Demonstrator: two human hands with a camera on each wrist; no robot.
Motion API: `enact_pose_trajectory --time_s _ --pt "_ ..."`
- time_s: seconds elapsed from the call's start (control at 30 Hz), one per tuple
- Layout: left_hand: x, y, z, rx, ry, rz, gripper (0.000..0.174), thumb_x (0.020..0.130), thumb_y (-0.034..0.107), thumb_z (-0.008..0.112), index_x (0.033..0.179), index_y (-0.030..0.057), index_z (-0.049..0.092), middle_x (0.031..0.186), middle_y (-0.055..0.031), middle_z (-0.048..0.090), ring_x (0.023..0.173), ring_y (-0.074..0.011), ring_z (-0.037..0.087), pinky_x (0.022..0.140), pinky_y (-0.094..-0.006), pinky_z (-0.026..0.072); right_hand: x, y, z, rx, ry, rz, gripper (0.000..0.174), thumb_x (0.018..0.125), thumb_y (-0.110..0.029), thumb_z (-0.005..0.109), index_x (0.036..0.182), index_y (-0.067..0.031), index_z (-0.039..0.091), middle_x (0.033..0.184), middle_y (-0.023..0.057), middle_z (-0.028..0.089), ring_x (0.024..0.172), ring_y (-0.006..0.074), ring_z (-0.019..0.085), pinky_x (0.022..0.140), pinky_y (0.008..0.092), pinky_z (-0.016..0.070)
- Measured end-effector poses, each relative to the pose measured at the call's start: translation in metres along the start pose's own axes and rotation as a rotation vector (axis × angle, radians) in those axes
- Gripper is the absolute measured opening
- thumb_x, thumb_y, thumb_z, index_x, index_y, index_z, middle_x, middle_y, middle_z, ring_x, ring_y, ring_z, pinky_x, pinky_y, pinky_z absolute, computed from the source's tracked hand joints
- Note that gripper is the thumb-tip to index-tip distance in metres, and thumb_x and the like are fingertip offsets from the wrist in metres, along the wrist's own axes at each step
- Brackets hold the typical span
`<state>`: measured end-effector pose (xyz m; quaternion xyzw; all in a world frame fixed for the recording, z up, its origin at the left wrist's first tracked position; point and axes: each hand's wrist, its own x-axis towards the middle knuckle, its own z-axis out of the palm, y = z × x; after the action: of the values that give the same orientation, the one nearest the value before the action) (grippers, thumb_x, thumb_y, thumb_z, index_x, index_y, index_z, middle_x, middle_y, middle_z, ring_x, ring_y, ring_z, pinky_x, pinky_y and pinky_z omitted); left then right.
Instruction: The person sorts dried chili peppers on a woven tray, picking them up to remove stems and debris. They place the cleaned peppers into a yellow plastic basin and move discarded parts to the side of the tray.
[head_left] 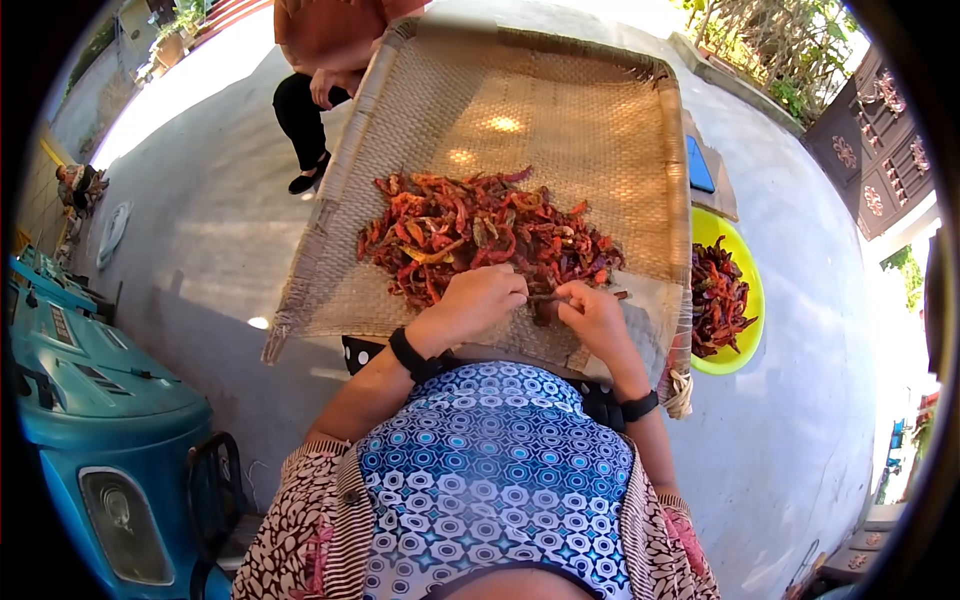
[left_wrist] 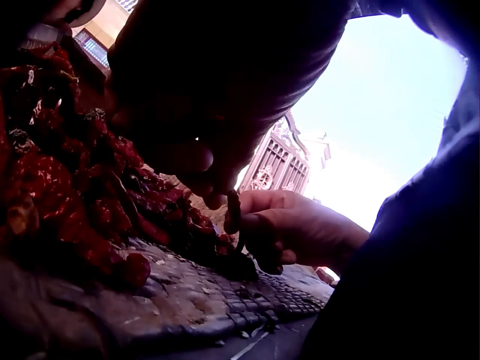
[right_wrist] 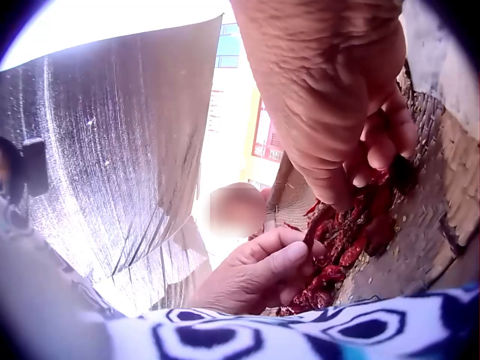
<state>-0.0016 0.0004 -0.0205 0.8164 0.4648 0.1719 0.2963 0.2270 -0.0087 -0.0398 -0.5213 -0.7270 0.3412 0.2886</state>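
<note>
A heap of dried red chili peppers [head_left: 440, 215] lies on a woven bamboo tray [head_left: 570, 110] in front of me. At the near edge of the heap, my left hand [head_left: 480, 302] and right hand [head_left: 597, 320] meet over one dried chili pepper [left_wrist: 233, 214]. The left thumb and fingers pinch it in the right wrist view, with the left hand [right_wrist: 251, 274] low beside the heap. Opposite, the right hand [left_wrist: 304, 231] pinches its other end in the left wrist view. Part of the right fingertips is hidden behind the hand in the right wrist view.
Right of the tray stands a yellow-green basin [head_left: 757, 300] of dark red chilies. A blue flat object [head_left: 699, 166] lies on cardboard [head_left: 716, 195] behind it. Another person [head_left: 300, 120] sits at the tray's far left. A teal vehicle [head_left: 120, 400] stands at lower left.
</note>
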Motion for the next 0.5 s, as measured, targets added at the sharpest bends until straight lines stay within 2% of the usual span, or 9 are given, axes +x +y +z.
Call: enact_pose_trajectory --time_s 0.13,0.23,0.33,0.37,0.4,0.47,0.5 --pt "0.006 -0.005 0.003 -0.174 -0.073 0.081 0.022 0.092 0.022 0.060 0.102 0.0030 0.065 0.088 -0.0084 0.061 0.084 -0.0233 0.061 0.075 -0.0362 0.0478 0.000 -0.005 -0.003 0.111 -0.088 0.005 0.013 0.088 -0.013 0.066 0.097 -0.0036 0.064 0.064 0.0005 0.053 0.054 0.0074 0.045 0.049 0.0270 0.0358" --pt "0.005 -0.005 0.004 -0.337 -0.032 -0.077 0.027 0.092 0.020 0.061 0.110 0.0009 0.064 0.087 -0.0087 0.064 0.080 -0.0199 0.062 0.072 -0.0337 0.0487 -0.002 0.003 -0.009 0.296 -0.085 0.176 0.015 0.089 -0.015 0.066 0.098 -0.0033 0.066 0.071 -0.0008 0.059 0.058 0.0064 0.050 0.053 0.0237 0.0413" --pt "0.004 0.001 -0.002 -0.293 -0.013 -0.150 0.034 0.092 0.020 0.062 0.119 0.0003 0.061 0.085 -0.0087 0.066 0.079 -0.0178 0.063 0.070 -0.0321 0.0493 0.004 0.024 -0.032 0.338 0.058 0.194 0.016 0.090 -0.016 0.066 0.098 -0.0021 0.065 0.072 -0.0014 0.059 0.059 0.0044 0.051 0.054 0.0213 0.0413" --pt "0.006 -0.002 -0.002 -0.332 -0.065 -0.156 0.039 0.092 0.019 0.062 0.126 0.0006 0.057 0.092 -0.0096 0.066 0.086 -0.0185 0.063 0.073 -0.0330 0.0504 0.005 0.029 -0.043 0.378 0.163 0.209 0.017 0.091 -0.017 0.066 0.099 -0.0019 0.064 0.072 -0.0014 0.058 0.058 0.0048 0.050 0.053 0.0210 0.0411" --pt "0.007 -0.006 0.001 -0.348 -0.039 -0.125 0.040 0.092 0.018 0.062 0.127 0.0008 0.056 0.096 -0.0106 0.065 0.089 -0.0192 0.063 0.074 -0.0334 0.0510 0.006 0.032 -0.054 0.418 0.269 0.222 0.018 0.092 -0.019 0.065 0.099 -0.0017 0.064 0.072 -0.0014 0.058 0.057 0.0053 0.049 0.053 0.0207 0.0408" --pt "0.008 -0.015 0.013 -0.381 0.013 -0.062 0.041 0.092 0.017 0.062 0.130 0.0013 0.055 0.104 -0.0125 0.064 0.095 -0.0207 0.062 0.077 -0.0343 0.0523 0.007 0.027 -0.078 0.714 0.517 0.210 0.019 0.095 -0.020 0.062 0.104 -0.0029 0.062 0.072 -0.0020 0.055 0.057 0.0065 0.047 0.054 0.0211 0.0405" --pt "0.009 -0.018 0.014 -0.402 -0.004 -0.060 0.044 0.093 0.014 0.061 0.134 0.0011 0.051 0.118 -0.0149 0.057 0.102 -0.0230 0.061 0.078 -0.0342 0.0541 0.007 0.021 -0.084 0.967 0.634 0.127 0.019 0.097 -0.021 0.059 0.108 -0.0055 0.062 0.074 -0.0018 0.054 0.059 0.0075 0.047 0.057 0.0218 0.0413"
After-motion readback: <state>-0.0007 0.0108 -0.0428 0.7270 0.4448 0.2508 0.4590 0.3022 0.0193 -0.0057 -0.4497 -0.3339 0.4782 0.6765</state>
